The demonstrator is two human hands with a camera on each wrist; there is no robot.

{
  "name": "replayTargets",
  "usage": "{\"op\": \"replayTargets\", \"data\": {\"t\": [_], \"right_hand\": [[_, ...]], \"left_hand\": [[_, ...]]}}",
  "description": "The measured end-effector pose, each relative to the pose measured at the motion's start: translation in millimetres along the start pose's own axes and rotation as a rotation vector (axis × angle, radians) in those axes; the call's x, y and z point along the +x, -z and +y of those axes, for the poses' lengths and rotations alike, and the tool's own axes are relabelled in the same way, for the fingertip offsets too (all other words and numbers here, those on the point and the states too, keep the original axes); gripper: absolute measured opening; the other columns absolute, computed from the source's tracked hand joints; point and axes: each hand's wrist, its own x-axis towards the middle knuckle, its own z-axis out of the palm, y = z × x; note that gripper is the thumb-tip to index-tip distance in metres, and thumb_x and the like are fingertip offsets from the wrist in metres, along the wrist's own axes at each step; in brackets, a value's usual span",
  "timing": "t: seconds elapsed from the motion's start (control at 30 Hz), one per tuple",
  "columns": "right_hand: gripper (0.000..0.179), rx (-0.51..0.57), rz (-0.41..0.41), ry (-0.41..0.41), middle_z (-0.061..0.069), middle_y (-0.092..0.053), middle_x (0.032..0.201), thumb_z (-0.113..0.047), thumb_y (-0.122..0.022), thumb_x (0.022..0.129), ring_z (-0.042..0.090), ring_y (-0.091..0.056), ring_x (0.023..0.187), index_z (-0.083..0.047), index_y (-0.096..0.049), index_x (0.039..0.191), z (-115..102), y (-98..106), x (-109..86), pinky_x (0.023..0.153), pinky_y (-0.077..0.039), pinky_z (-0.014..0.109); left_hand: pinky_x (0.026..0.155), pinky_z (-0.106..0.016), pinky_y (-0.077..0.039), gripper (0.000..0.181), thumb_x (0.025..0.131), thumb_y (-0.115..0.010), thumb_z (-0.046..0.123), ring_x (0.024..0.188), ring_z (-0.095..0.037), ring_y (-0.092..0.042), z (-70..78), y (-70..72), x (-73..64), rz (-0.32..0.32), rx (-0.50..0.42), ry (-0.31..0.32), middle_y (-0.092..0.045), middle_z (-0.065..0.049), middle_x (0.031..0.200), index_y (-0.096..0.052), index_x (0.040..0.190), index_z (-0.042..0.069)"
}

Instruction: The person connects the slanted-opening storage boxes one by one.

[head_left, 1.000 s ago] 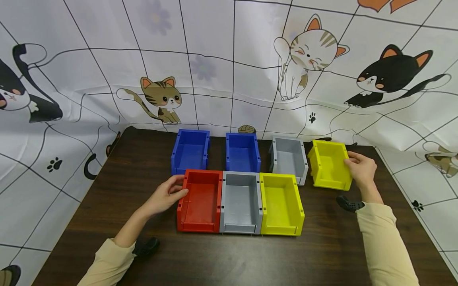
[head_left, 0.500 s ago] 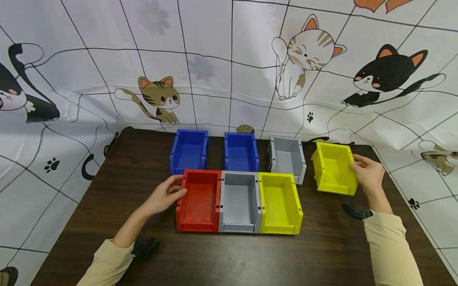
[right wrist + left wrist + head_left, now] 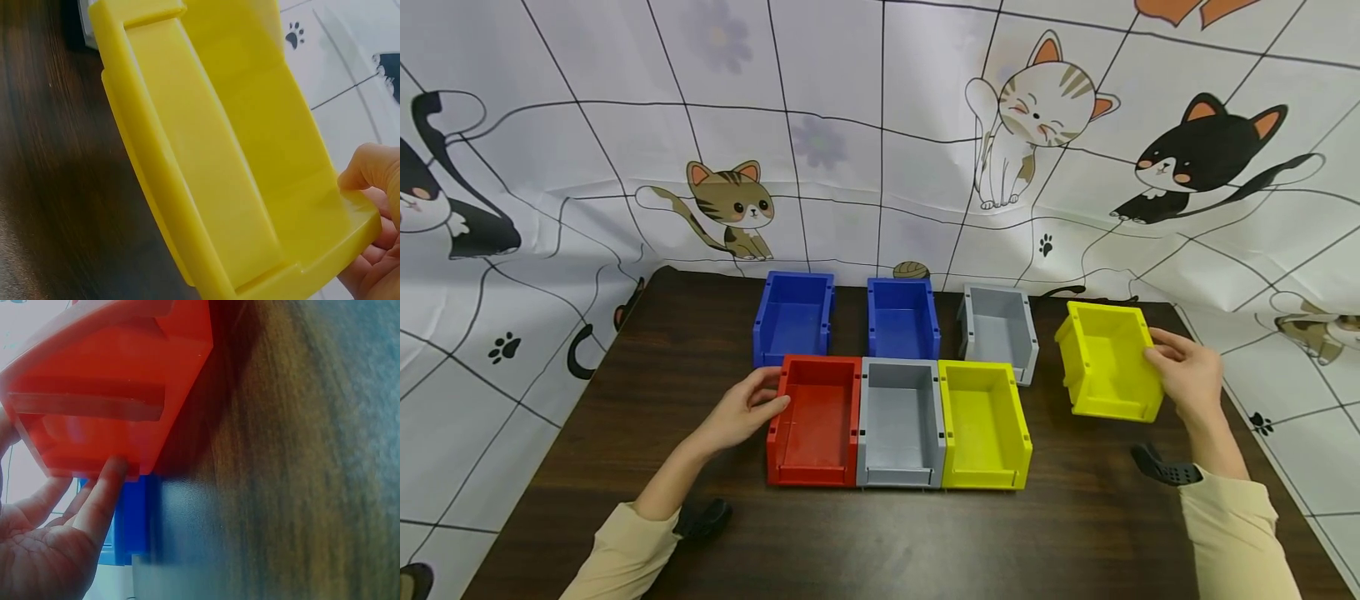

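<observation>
The raised yellow bin (image 3: 1112,367) tilts at the right side of the counter (image 3: 850,550), and the right hand (image 3: 1191,375) grips its right wall, thumb inside and fingers outside; whether its base touches the counter is hard to tell. The left hand (image 3: 737,414) lightly pinches the left wall of the red bin (image 3: 816,429), thumb over the rim, fingers against the outside. Red, front gray bin (image 3: 901,429) and front yellow bin (image 3: 985,429) stand side by side, touching. Behind them, spaced apart, are two blue bins (image 3: 902,321) and the rear gray bin (image 3: 1002,333). A cat-print sheet (image 3: 842,75) hangs beyond
</observation>
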Motion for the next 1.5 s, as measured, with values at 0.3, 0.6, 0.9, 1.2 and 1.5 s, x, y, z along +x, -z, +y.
{"op": "replayTargets", "data": {"t": [0.3,0.6,0.9,1.2,1.5], "right_hand": [[0.041,0.119,0.003,0.098,-0.004,-0.062,0.076,-0.012,-0.066,0.087,-0.001,-0.058,0.06,0.007,-0.057,0.123,-3.3,6.1,-18.0,0.052,-0.049,0.012],[0.038,0.119,-0.023,0.162,-0.019,-0.059,0.072,-0.009,-0.065,0.088,-0.005,-0.058,0.061,0.009,-0.058,0.121,-24.6,5.6,-50.1,0.053,-0.049,0.011],[0.038,0.112,-0.042,0.219,-0.003,-0.067,0.078,-0.009,-0.067,0.087,-0.003,-0.06,0.062,0.008,-0.059,0.12,-27.4,-1.5,-68.6,0.052,-0.049,0.012],[0.036,0.208,-0.065,0.26,0.002,-0.067,0.079,-0.016,-0.072,0.083,0.003,-0.062,0.062,-0.003,-0.066,0.117,3.4,-14.8,-65.3,0.05,-0.05,0.014],[0.039,0.099,-0.054,0.222,-0.002,-0.068,0.081,-0.015,-0.069,0.086,0.004,-0.064,0.065,-0.003,-0.062,0.122,24.1,-24.5,-56.0,0.052,-0.052,0.018]], "left_hand": [[0.082,-0.036,-0.053,0.05,0.093,-0.059,0.012,0.108,-0.039,-0.055,-1.0,0.2,0.6,0.003,0.008,-0.003,-0.046,-0.03,0.13,-0.038,0.134,-0.007],[0.082,-0.035,-0.053,0.05,0.092,-0.059,0.012,0.107,-0.039,-0.056,-2.4,0.9,0.7,0.004,0.015,-0.012,-0.047,-0.029,0.13,-0.039,0.134,-0.007],[0.083,-0.035,-0.053,0.049,0.093,-0.059,0.012,0.107,-0.039,-0.055,-2.1,0.8,0.7,0.001,0.015,-0.019,-0.046,-0.029,0.131,-0.039,0.134,-0.007],[0.083,-0.036,-0.053,0.05,0.093,-0.058,0.013,0.108,-0.039,-0.055,-2.5,0.7,0.9,0.003,0.022,-0.017,-0.045,-0.03,0.131,-0.038,0.134,-0.007],[0.083,-0.036,-0.053,0.049,0.093,-0.058,0.011,0.109,-0.039,-0.055,0.0,0.8,0.0,0.001,0.02,-0.013,-0.045,-0.03,0.132,-0.038,0.134,-0.008]]}}
